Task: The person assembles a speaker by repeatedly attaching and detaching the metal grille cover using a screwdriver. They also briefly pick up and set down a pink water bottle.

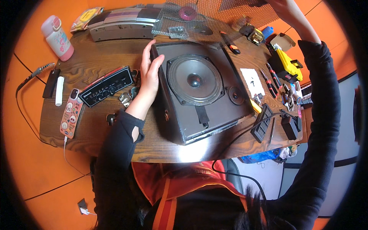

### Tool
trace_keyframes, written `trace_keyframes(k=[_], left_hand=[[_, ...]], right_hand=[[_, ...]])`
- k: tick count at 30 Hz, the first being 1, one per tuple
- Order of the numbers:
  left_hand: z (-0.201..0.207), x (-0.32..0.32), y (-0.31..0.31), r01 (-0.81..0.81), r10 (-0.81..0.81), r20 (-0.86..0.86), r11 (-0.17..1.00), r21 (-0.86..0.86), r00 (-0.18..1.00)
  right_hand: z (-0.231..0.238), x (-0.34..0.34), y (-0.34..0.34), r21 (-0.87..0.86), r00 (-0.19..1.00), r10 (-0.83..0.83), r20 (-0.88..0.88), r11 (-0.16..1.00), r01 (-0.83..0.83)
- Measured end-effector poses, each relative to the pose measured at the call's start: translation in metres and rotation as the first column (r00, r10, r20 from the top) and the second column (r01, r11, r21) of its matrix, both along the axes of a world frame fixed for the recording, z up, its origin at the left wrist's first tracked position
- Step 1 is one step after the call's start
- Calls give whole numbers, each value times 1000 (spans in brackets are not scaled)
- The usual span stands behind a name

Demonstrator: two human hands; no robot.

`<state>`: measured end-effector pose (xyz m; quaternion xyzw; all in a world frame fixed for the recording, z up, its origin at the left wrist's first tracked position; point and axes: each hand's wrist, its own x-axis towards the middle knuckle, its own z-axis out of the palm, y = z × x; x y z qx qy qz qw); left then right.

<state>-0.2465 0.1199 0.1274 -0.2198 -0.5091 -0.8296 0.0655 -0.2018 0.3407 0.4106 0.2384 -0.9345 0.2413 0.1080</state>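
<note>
A black loudspeaker box (222, 113) lies on its back on the wooden table, its large cone (194, 80) and small tweeter (235, 95) facing up. My left hand (150, 73) grips its left edge near the far corner, thumb over the front rim and fingers along the side. At the top edge of the view, my right hand (283, 5) holds a perforated metal speaker grille (237, 19) raised above the far end of the box. The fingertips of this hand are partly out of view. A short black strip (201, 115) is on the front panel below the cone.
Left of the box lie a black control panel (106, 86), a charging phone (71, 115) and a pink bottle (57, 38). A silver-grey casing (122, 28) stands behind. On the right are pliers (272, 78), a yellow-black tool (285, 63), a slotted black piece (262, 123) and a trailing cable (230, 143).
</note>
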Motion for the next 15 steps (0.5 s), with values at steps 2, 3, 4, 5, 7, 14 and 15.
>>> trace_keyframes(k=[2, 3, 4, 5, 7, 14, 15], left_hand=[[0, 2, 0, 1, -1, 11, 1000, 12, 1000], [1, 2, 0, 12, -12, 19, 1000, 18, 1000], [1, 3, 0, 24, -24, 27, 999, 24, 999], [2, 3, 0, 37, -38, 36, 999, 37, 999], [2, 3, 0, 45, -46, 20, 998, 52, 999], [3, 5, 0, 51, -53, 20, 996, 74, 998], [3, 5, 0, 49, -50, 24, 997, 61, 998]], right_hand=[[2, -5, -2, 33, 999, 34, 7, 999, -34], [4, -7, -2, 70, 999, 26, 19, 997, -27], [6, -9, -2, 106, 999, 17, 30, 994, -20], [7, -10, -1, 124, 999, 13, 36, 992, -18], [10, -13, -1, 160, 999, 6, 50, 987, -13], [12, -25, -8, 172, 996, 37, 81, 984, -51], [12, -28, -9, 185, 996, 56, 74, 980, -69]])
